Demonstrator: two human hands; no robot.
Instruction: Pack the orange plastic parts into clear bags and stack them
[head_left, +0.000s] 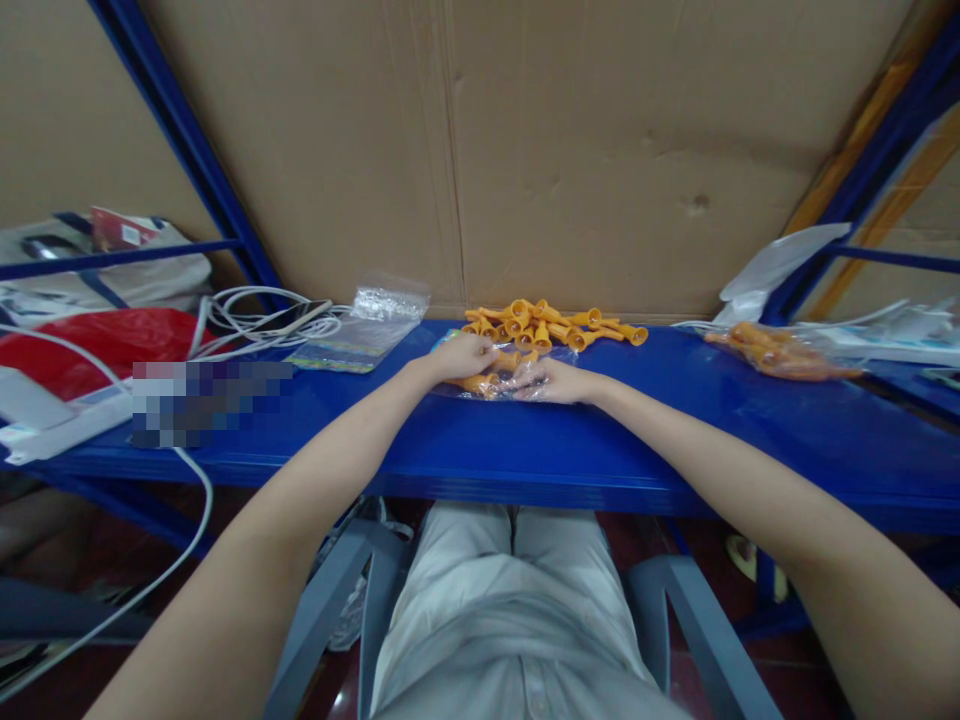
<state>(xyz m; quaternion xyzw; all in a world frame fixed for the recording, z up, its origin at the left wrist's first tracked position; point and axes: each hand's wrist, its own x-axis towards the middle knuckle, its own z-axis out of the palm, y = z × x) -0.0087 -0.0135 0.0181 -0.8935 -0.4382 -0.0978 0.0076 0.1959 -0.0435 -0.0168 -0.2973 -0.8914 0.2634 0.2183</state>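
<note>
A clear plastic bag with several orange horn-shaped plastic pieces inside lies on the blue table, between my two hands. My left hand is closed on the bag's left upper side, with the fingers curled in. At the bag's right side, my right hand grips the film between bent fingers; the fingertips are partly lost in the shine of the plastic. Just behind the hands is a loose pile of the same orange horn-shaped pieces, their flared ends facing various ways.
Flat clear bags with a coloured card lie left of my hands, beside coiled white cables and a white power strip. To the right sits a filled bag of orange pieces. A cardboard wall stands behind the blue table.
</note>
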